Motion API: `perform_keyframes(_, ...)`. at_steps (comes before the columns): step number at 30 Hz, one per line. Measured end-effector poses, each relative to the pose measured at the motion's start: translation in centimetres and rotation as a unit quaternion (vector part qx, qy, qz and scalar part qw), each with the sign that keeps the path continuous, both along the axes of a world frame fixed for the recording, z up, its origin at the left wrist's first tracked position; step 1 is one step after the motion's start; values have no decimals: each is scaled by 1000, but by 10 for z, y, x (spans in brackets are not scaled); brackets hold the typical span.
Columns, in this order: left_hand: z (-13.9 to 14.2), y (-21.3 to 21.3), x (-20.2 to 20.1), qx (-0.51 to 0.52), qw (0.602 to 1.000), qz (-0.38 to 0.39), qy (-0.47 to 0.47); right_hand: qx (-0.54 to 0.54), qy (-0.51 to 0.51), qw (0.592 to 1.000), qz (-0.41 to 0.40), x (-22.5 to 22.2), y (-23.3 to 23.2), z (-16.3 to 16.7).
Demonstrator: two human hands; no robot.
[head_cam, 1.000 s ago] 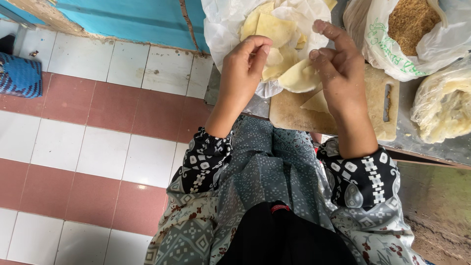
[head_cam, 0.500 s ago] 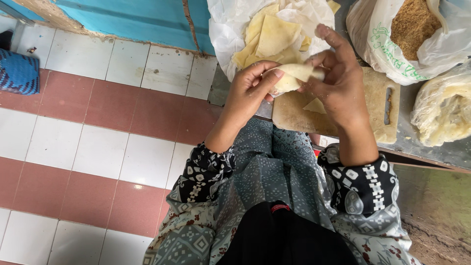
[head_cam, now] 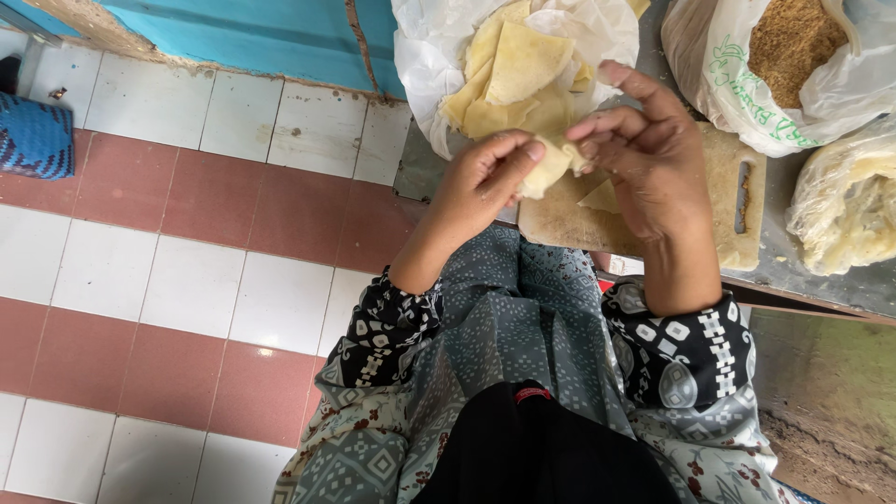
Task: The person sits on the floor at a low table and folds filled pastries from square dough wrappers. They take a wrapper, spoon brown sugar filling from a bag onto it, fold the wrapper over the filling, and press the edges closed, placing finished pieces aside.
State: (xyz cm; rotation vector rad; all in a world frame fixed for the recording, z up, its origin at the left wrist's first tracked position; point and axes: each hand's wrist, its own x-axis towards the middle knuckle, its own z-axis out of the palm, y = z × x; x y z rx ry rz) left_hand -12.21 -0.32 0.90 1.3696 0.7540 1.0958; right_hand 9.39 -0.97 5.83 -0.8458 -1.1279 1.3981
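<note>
Head view, looking down at lap and floor. Left hand (head_cam: 485,182) and right hand (head_cam: 649,154) raised together over a wooden cutting board (head_cam: 719,201), both pinching one small pale yellow dough wrapper (head_cam: 551,166) between them. Left thumb and fingertips (head_cam: 527,149) pressed together on wrapper's left edge; right thumb and forefinger closed on its right edge, other right fingers spread and lifted upward. Wrapper folded or rolled, held in air just above the board, not touching it. Another triangular wrapper piece (head_cam: 602,198) lying on the board, partly hidden behind right hand. Stack of flat yellow wrappers (head_cam: 518,75) sitting in an open white plastic bag (head_cam: 425,56), just beyond the hands, beside the board. Clear bag of brown crumbly filling (head_cam: 793,42) at top right, well apart from the hands. Another clear bag of pale yellowish stuff (head_cam: 849,201) at right edge, next to the board; contents too blurred to tell. Board with slot handle, resting on a grey metal surface (head_cam: 821,285). Patterned black-and-white sleeves (head_cam: 392,322) on both forearms, grey patterned cloth (head_cam: 523,308) over lap. Red and white tiled floor (head_cam: 168,261) to the left, blue painted wall (head_cam: 261,33) at top, blue woven thing (head_cam: 35,135) at far left edge.
</note>
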Motion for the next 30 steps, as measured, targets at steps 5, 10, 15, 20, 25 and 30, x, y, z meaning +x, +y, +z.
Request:
perform_keyframes(5, 5, 5, -5, 110, 987, 92, 74, 56, -124, 988, -66, -1, -2, -5)
perform_keyframes(10, 17, 32, -10, 207, 950, 166, 165, 272, -293, 905, -143, -20, 19, 7)
perform_keyframes(15, 19, 28, -34, -22, 978, 149, 146, 324, -513, 772, -188, -33, 14, 27)
perform_keyframes(20, 9, 9, -36, -17, 999, -40, -9, 176, -343, 919, -83, -35, -10, 16)
perform_keyframes(25, 17, -8, -22, 8, 998, -58, 9, 80, -185, 978, 49, -25, -16, 9)
perform_keyframes(30, 29, -12, -16, 12, 1000, 2, -6, 38, -163, 985, 28, -19, -23, 14)
